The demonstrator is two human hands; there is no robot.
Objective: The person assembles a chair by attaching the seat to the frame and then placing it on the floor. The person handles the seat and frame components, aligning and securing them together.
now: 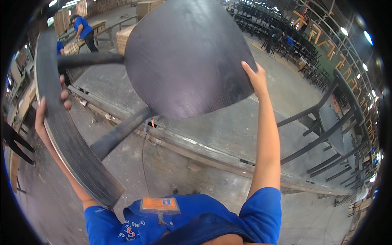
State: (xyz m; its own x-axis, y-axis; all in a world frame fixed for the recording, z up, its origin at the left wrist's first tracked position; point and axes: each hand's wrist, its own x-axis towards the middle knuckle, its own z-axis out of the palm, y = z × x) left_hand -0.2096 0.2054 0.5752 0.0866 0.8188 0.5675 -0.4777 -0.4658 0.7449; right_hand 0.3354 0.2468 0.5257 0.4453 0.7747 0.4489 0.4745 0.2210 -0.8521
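Observation:
A dark, black-stained wooden chair is held up in front of me, tilted so that its broad rounded seat (188,57) faces me. Its curved backrest (75,130) stands at the left, joined to the seat by two round posts. My left hand (41,116) wraps round the backrest, its thumb on one edge and fingertips showing past the other. At the seat's right edge, my right hand (256,79) grips with the thumb on the upper face; its other fingers are hidden behind the seat. The chair's legs are out of sight.
Below the chair runs a long, low grey platform (220,136) with a metal-edged rim. Several dark chairs (337,126) stand on its right part. Rows of black chairs (261,20) fill the far right. A person in blue (83,30) bends over wooden pieces at the far left.

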